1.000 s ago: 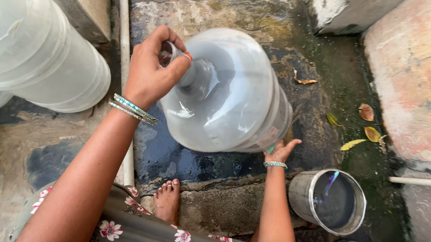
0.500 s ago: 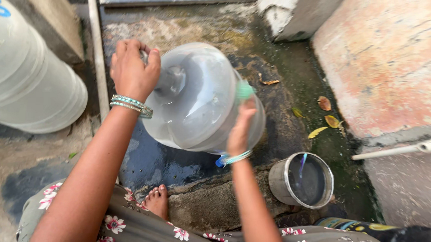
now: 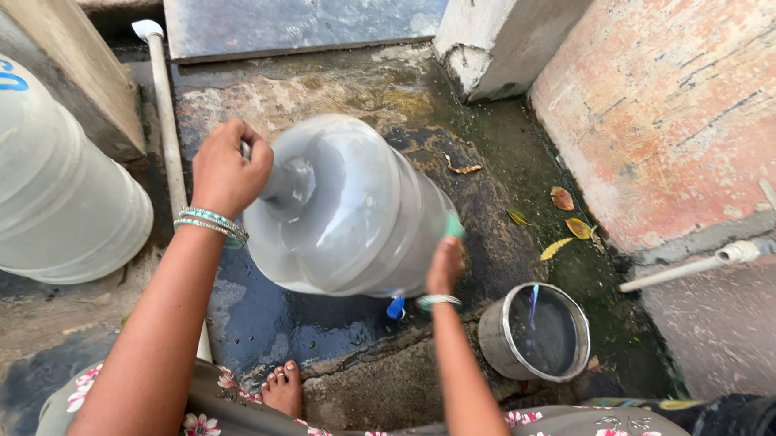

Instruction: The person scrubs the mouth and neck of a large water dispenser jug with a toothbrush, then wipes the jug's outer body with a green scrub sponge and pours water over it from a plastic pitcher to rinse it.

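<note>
A large translucent grey water jug (image 3: 353, 212) lies tilted on its side over the wet stone floor. My left hand (image 3: 229, 167) is closed around the jug's neck at its upper left. My right hand (image 3: 445, 263) presses a green scrub pad (image 3: 452, 226) against the jug's lower right side. A small blue cap (image 3: 396, 308) lies on the floor just under the jug. Bangles sit on both of my wrists.
Another big translucent jug (image 3: 45, 182) stands at the left. A round metal pot (image 3: 537, 332) holding dark water sits at the right, near my knee. A white pipe (image 3: 167, 136) runs along the left. Concrete walls (image 3: 677, 109) close in on the right. My bare foot (image 3: 283, 388) is below.
My right hand has risen from the floor beside the jug onto its side, with the green pad now rubbing the surface. The jug has turned a little in my left hand.
</note>
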### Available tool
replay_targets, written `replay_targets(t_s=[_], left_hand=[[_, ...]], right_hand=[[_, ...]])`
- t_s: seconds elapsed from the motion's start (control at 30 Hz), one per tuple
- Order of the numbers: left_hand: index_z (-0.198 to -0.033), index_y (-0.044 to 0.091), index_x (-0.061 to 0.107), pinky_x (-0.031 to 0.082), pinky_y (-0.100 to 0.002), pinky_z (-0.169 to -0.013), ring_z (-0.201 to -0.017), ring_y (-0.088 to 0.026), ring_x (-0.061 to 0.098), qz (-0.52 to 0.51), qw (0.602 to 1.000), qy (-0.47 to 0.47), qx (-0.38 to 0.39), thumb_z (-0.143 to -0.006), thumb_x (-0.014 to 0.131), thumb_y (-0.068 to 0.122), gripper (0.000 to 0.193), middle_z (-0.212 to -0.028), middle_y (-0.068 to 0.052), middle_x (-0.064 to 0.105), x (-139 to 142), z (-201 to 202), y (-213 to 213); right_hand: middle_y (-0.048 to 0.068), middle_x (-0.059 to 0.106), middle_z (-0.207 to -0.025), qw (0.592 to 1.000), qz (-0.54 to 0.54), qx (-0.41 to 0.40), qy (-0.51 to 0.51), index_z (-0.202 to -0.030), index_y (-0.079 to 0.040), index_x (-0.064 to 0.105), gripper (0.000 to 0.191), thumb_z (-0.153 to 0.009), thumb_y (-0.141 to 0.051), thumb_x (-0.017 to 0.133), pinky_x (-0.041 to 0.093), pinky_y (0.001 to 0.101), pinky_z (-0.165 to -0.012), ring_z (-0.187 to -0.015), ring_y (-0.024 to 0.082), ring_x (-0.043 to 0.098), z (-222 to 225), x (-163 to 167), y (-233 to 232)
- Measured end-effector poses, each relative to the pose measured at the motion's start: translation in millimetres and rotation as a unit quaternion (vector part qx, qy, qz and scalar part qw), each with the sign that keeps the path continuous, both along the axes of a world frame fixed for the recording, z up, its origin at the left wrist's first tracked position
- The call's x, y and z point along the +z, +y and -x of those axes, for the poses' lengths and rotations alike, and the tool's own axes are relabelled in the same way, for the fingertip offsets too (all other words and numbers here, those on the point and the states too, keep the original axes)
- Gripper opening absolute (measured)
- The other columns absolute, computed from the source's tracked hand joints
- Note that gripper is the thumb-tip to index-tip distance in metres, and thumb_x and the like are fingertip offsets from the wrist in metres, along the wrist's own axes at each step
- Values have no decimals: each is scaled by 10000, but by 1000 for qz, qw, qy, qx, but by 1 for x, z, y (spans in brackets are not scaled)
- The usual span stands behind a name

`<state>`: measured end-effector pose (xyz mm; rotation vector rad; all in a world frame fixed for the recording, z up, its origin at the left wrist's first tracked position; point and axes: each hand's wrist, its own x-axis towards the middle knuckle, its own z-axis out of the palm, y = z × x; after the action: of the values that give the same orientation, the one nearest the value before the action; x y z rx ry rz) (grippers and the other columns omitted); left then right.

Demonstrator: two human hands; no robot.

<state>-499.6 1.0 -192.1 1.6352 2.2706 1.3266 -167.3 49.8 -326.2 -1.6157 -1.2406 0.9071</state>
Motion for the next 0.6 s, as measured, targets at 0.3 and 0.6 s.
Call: replay_targets(t_s=[0.3, 0.6], left_hand=[[-920, 50, 622, 501, -477, -769, -844, -376, 640, -11, 999, 4, -44, -901, 635, 191, 142, -910, -163, 661, 8, -6, -11], [-926, 52, 627, 494, -492, -770, -855, -395, 639, -10, 999, 12, -29, -935, 636, 191, 139, -913, -180, 665, 1, 8, -5]], right_hand=[[194, 287, -1689, 945, -149, 202, 210, -1587, -2, 296, 972, -999, -761, 148, 178, 423, -1295, -1575, 302, 257, 27, 41, 8], [161, 304, -1709, 917, -308, 191, -169, -1595, -194, 380, 909, -1004, -753, -26, 86, 527, -1335, -1616, 362, 182, 96, 98, -71]])
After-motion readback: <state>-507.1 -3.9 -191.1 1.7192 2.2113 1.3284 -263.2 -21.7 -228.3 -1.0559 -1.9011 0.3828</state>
